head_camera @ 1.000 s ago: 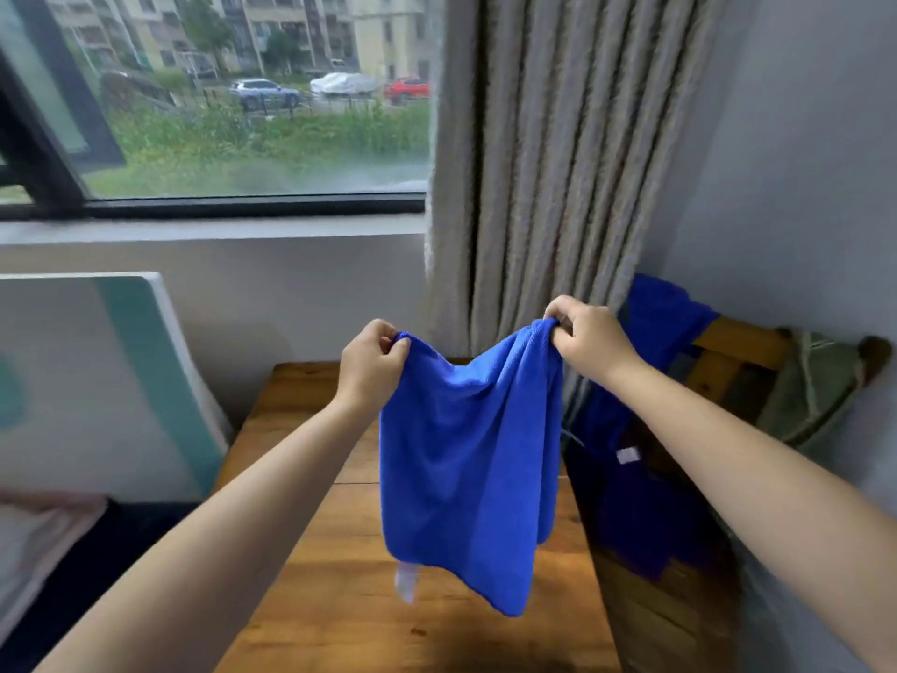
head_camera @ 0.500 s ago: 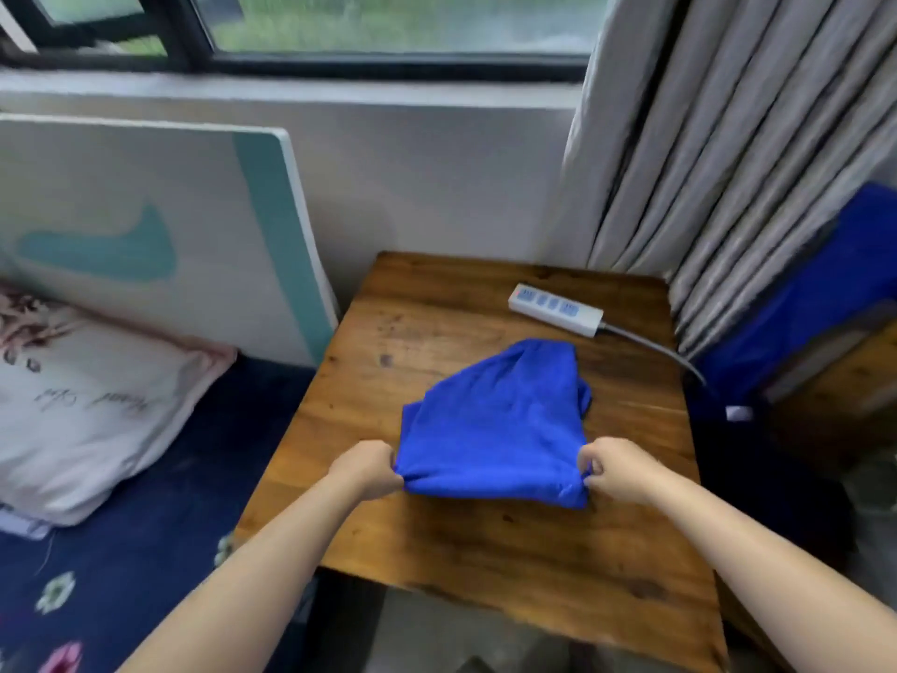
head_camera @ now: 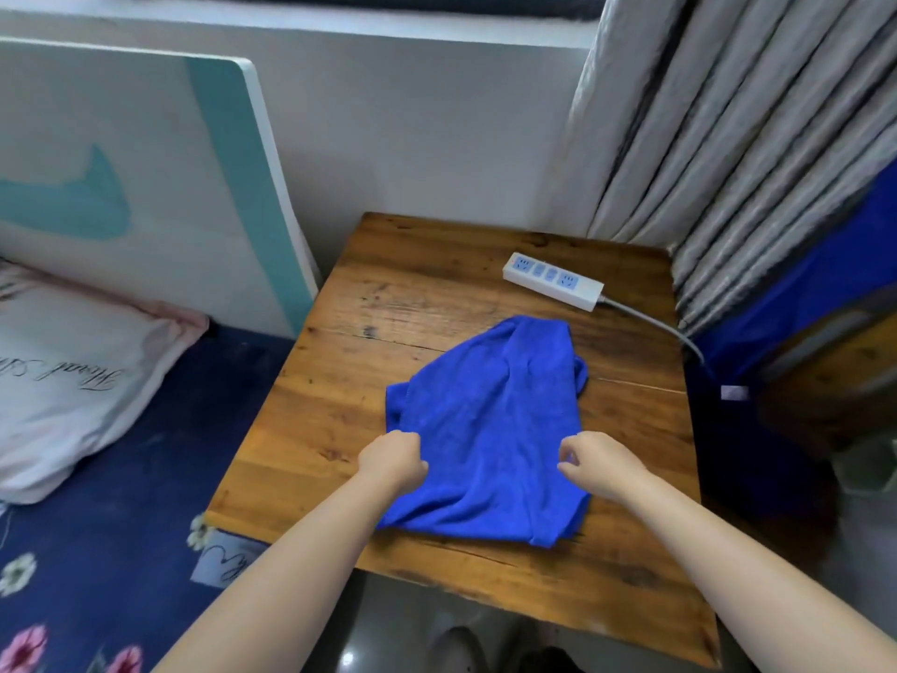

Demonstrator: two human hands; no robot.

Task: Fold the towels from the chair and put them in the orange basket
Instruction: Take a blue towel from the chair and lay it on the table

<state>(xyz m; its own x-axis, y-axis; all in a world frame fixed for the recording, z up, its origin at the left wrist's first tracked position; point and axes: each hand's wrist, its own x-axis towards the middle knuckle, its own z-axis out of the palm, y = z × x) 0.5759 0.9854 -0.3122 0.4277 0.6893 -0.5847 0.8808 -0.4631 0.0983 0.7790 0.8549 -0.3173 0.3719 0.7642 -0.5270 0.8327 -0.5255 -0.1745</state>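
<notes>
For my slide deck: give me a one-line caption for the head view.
Both hands, left hand and right hand, pinch a rumpled blue microfibre towel on a brown wooden table.

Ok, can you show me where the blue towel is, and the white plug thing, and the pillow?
blue towel (head_camera: 490,420), head view, on the middle of the cloth lying on the table.
power strip (head_camera: 551,280), head view, on its white top by the sockets.
pillow (head_camera: 73,381), head view, on its white front face.
</notes>
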